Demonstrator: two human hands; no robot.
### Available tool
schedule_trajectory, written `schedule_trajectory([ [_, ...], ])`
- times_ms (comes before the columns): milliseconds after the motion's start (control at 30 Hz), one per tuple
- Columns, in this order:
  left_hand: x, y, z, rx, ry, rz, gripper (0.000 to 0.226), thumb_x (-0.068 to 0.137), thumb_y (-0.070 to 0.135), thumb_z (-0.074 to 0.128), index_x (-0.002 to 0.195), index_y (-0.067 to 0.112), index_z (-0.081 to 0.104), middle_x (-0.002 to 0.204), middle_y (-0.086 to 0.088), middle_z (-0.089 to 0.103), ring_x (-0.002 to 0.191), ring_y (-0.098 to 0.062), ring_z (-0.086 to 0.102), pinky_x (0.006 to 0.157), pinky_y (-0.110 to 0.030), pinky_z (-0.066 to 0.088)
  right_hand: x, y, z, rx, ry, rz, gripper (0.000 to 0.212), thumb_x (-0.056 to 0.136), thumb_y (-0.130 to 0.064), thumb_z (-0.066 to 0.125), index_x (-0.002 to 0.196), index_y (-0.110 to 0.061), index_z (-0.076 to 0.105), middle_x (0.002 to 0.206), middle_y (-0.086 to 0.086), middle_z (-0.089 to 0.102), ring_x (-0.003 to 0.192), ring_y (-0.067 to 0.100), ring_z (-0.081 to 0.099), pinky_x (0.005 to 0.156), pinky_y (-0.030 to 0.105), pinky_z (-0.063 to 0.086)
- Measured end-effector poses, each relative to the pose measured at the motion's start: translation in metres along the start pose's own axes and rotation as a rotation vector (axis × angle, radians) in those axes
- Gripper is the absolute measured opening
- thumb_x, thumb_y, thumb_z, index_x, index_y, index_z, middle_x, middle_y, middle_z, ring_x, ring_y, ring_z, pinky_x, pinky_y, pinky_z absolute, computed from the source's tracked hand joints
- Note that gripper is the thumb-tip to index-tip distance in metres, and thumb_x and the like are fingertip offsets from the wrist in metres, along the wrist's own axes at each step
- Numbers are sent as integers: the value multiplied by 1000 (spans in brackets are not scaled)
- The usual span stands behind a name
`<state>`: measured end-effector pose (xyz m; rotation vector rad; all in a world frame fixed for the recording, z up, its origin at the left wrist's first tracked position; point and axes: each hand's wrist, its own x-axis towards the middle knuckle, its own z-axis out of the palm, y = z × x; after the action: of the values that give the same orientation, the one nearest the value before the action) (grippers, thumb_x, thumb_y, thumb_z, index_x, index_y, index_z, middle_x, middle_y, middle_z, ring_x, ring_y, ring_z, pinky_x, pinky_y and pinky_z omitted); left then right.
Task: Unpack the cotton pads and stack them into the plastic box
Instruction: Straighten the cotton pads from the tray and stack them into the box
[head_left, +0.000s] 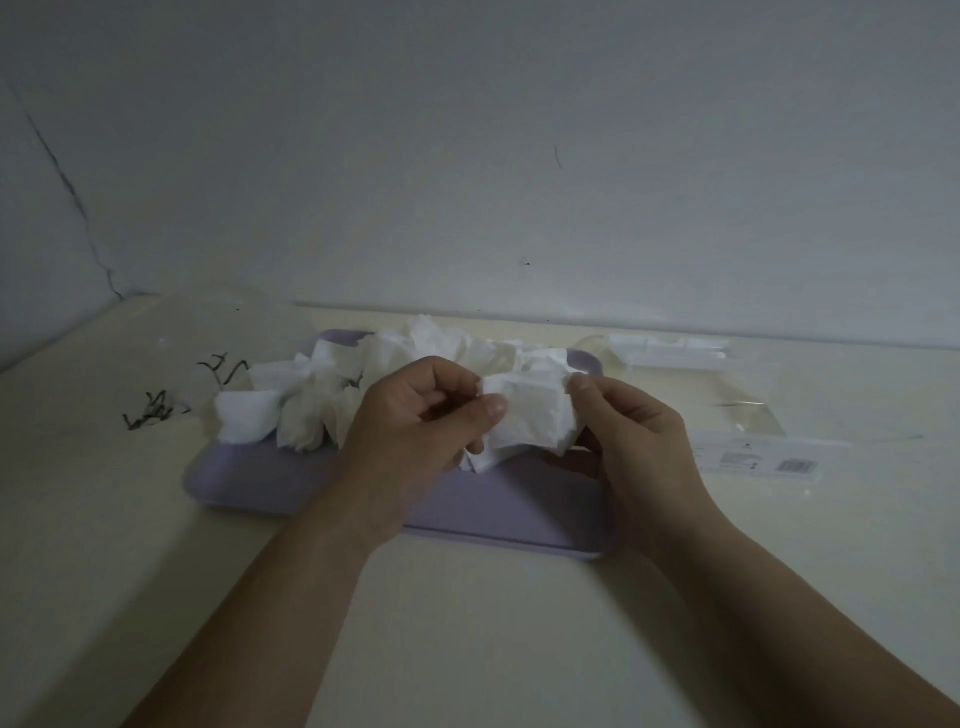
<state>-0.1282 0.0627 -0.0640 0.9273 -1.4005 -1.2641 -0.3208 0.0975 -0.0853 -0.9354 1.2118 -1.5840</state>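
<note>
Head view: the left grip (415, 415) and right grip (634, 431) pinch opposite edges of one crumpled white cotton pad (530, 415), held just above a lilac rectangular plastic tray (249, 478) on the cream surface (467, 623); more loose white pads (301, 415) lie heaped on the tray; a clear plastic wrapper (753, 452) lies beside its right end.

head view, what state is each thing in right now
left hand, pinching left edge of the pad
right hand, pinching its right edge
pad, held between both hands above the tray
other pads, crumpled in a heap on the tray
tray, flat on the table
wrapper, lying flat right of the tray, looks empty
</note>
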Motion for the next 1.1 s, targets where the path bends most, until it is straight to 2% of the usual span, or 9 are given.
schedule_trajectory([
  [167,-4,-4,10,89,30,-4,12,85,3,80,86,7,69,65,-4,70,51,-9,59,48,-15,44,-6,-2,2,-90,-123,-26,23,106,-15,62,104,-11,84,98,21,80,94,39,78,80,48,66],
  [300,-2,-7,6,139,62,21,11,86,6,81,87,10,71,70,-2,72,56,-6,61,52,-16,47,-7,-1,3,-143,-98,-87,28,108,-18,58,102,-7,83,95,22,79,94,44,76,71,44,66],
  [433,-2,-8,6,159,17,36,16,85,5,81,81,16,71,71,-1,71,58,-6,61,54,-18,48,-7,-1,3,-190,-91,-113,35,109,-23,57,96,1,79,91,30,74,81,44,75,70,54,67],
  [700,-1,-8,6,155,-47,74,18,86,3,80,84,20,75,78,-12,72,64,-12,62,57,-20,51,-8,-4,4,-169,-70,-88,36,109,-28,55,98,-5,82,97,28,76,94,48,74,67,49,67],
  [800,0,-9,6,143,-25,56,14,87,3,79,84,16,74,71,-3,72,59,-9,63,55,-21,51,-10,-8,3,-147,-153,-50,43,103,-44,57,104,-9,82,98,20,80,94,39,77,71,49,66],
  [867,0,-11,8,135,19,46,15,87,4,80,85,17,73,74,-1,72,61,-11,65,57,-23,54,-11,-7,3,-161,-225,-49,39,93,-41,69,112,-10,79,102,15,81,99,33,78,74,49,66],
  [967,2,-16,5,338,109,186,28,84,15,81,106,28,71,101,11,71,79,-10,68,66,-24,55,-7,-2,0,-211,-215,-70,22,97,-15,74,117,-7,76,104,13,82,100,34,78,76,47,65],
  [1033,1,-17,2,554,13,383,57,78,18,81,130,32,64,129,18,60,111,-6,64,84,-24,54,-4,-1,-3,-213,-209,-52,16,99,-12,73,113,-7,77,101,14,82,97,35,78,76,46,63],
  [1100,-2,-19,3,684,-140,451,80,72,24,85,145,32,53,152,17,47,141,-7,46,109,-31,46,-3,-1,-5,-237,-232,-26,18,97,-21,76,111,-10,79,101,14,82,95,34,79,81,51,63],
])
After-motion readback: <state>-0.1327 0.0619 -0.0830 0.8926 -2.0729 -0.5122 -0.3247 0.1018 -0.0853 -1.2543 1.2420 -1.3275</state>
